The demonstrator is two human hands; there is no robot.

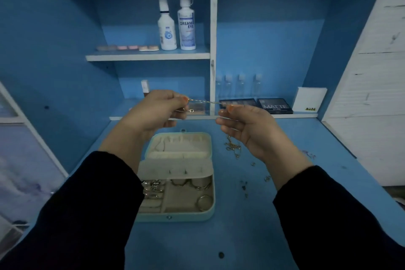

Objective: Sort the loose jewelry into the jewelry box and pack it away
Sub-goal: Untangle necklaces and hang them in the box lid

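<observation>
Mid-frame, the chain [203, 101] is pinched taut by left hand [155, 109] and right hand [247, 129]; overpulled, it could be snapped or dropped.

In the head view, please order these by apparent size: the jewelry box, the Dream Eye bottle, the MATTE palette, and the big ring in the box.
1. jewelry box: largest, though also nearest the camera.
2. Dream Eye bottle.
3. MATTE palette: it lies flat and foreshortened, so its rank against the bottle is unsure.
4. big ring: smallest.
</observation>
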